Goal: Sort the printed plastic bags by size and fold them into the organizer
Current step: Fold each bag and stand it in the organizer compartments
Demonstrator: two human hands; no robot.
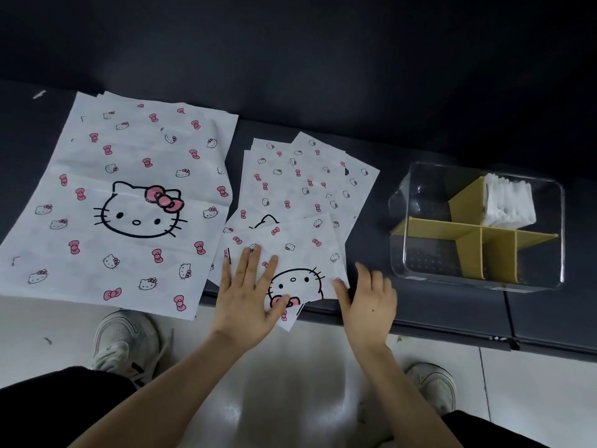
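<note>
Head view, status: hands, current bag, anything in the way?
Flat left hand presses small bag; right hand open at its right edge. Bag flat, atop medium stack. Nothing between it and organizer.

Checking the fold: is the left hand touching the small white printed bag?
Touching. Head view: left hand lies flat on the small white printed plastic bag.

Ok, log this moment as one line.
phase: folding small bag | left hand: flat on small bag | right hand: touching its right edge | large bags: left | organizer: right, white folded stack in one compartment
</note>
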